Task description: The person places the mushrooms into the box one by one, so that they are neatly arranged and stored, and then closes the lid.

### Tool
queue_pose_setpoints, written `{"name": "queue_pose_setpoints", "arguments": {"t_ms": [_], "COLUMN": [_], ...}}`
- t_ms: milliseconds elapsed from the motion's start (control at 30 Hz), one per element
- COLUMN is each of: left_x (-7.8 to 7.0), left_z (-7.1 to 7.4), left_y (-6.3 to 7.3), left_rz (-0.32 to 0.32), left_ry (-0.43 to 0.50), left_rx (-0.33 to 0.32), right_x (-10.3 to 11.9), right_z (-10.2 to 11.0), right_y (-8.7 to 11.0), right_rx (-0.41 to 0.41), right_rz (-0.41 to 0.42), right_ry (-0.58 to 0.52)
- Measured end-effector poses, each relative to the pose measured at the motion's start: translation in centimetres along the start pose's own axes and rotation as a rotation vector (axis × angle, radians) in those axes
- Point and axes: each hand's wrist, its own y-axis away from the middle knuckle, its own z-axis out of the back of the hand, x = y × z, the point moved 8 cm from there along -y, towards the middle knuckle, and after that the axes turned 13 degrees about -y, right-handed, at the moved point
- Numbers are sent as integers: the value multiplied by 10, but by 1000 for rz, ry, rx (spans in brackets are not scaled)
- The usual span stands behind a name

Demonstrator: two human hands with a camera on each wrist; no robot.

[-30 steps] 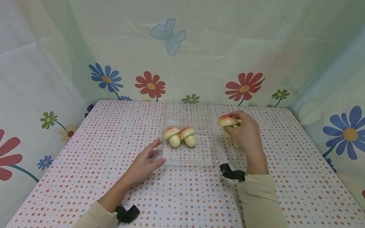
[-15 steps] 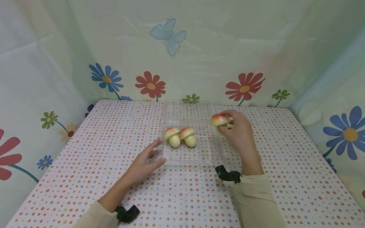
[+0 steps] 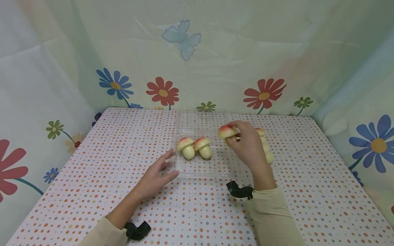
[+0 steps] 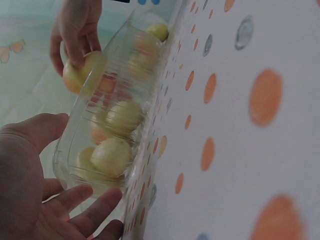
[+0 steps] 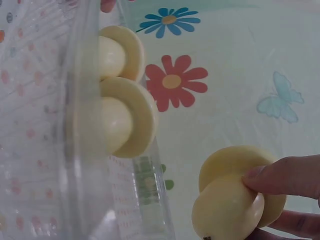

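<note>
A clear plastic clamshell box lies with its lid folded back. Side by side in its left half sit two toy mushrooms with red-tinged caps and pale yellow stems. My left hand rests at the box's left end, thumb and fingers spread about its wall. Between thumb and fingers, my right hand pinches another toy mushroom, held up at the box's right edge. In the right wrist view this held mushroom shows its stem side, apart from the box wall.
More toy mushrooms lie on the table right of the box, partly hidden by the right hand. A dotted cloth covers the table. Flowered curtains hang behind and at both sides. Black wrist devices sit at the sleeves.
My right hand has lifted its mushroom from the right and carried it left to the box's right edge, uncovering mushrooms behind it. The left hand stays in place.
</note>
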Motion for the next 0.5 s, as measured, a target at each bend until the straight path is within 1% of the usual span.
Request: {"name": "queue_pose_setpoints", "arguments": {"t_ms": [267, 500], "left_x": [0, -1], "left_z": [0, 1], "left_y": [0, 0], "left_rz": [-1, 10], "left_ry": [-9, -14], "left_rx": [-4, -6], "right_x": [0, -3], "right_z": [-13, -25], "right_y": [-1, 0], "right_rx": [47, 82], "right_rz": [-1, -27], "right_ry": [24, 102]}}
